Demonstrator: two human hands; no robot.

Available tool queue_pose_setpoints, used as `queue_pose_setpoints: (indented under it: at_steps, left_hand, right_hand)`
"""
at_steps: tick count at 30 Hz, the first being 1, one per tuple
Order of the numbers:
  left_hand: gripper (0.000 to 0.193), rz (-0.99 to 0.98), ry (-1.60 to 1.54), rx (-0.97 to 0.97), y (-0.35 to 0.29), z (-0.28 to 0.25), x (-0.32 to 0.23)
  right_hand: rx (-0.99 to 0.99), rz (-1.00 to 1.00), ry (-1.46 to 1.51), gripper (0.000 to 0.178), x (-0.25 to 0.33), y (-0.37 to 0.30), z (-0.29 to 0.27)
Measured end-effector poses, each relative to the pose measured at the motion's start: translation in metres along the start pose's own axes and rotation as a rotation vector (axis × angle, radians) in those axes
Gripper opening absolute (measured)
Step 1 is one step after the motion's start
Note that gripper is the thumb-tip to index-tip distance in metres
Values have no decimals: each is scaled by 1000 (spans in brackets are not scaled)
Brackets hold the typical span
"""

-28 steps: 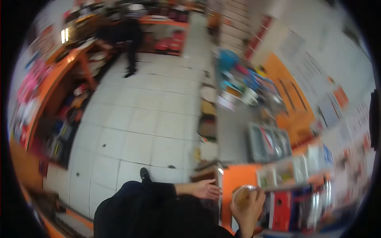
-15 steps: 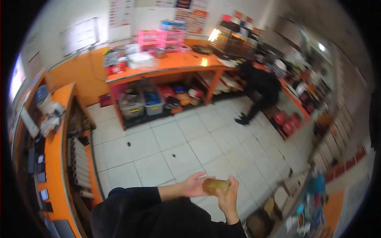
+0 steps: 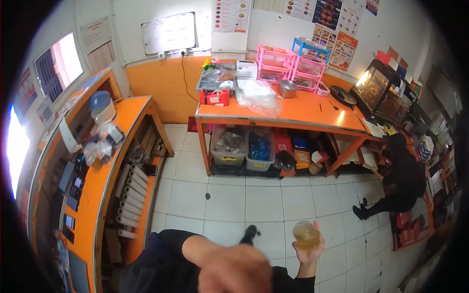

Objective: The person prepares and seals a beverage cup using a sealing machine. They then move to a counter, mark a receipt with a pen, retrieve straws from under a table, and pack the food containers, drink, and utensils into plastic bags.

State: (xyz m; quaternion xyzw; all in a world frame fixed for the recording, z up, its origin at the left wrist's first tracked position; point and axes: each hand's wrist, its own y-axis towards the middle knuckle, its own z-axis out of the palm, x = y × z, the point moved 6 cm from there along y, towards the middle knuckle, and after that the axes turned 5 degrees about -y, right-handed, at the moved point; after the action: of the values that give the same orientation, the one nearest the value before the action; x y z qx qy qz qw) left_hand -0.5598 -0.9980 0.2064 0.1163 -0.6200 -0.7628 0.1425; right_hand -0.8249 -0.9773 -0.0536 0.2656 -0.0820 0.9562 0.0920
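A clear, rounded cup with yellowish liquid in it sits in my right hand. The fingers of that hand wrap round its side and base, over the tiled floor. My left hand is raised very near the camera at the lower middle, apart from the cup. It is smeared, and its fingers cannot be made out.
A long orange counter carries pink racks, plastic bags and a glass display case; storage bins stand beneath. An orange desk with paper rolls below is at left. A person in dark clothes bends low at right.
Both hands were on the cup; now only my right one holds it. My left hand has let go and come up toward the camera. The view has swung left.
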Motion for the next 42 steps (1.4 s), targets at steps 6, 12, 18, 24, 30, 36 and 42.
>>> queue_pose_setpoints:
  at_steps: [6, 12, 18, 24, 30, 36, 42]
  left_hand:
    - [18, -61, 228, 61, 69, -106, 98]
    - [15, -95, 300, 33, 84, -212, 129]
    - [18, -238, 338, -110, 103, -370, 159]
    - [18, -252, 368, 158, 153, -516, 173]
    - [15, -359, 283, -192, 169, -648, 181]
    - [22, -305, 749, -265, 130, -789, 172]
    - [20, -862, 1183, -881, 3, -903, 140]
  right_hand:
    - [-56, -91, -1244, 64, 59, 223, -53]
    - [-126, -457, -2280, 57, 80, 480, 57]
    - [-245, -313, -2513, 61, 55, 750, 68]
    - [-312, -87, -2520, 65, 42, 894, 54]
    - [-130, -482, -2626, 65, -7, 926, 196]
    - [1021, -166, -1481, 24, -247, 892, 368]
    - [1324, -184, -1872, 16, -402, 873, 351]
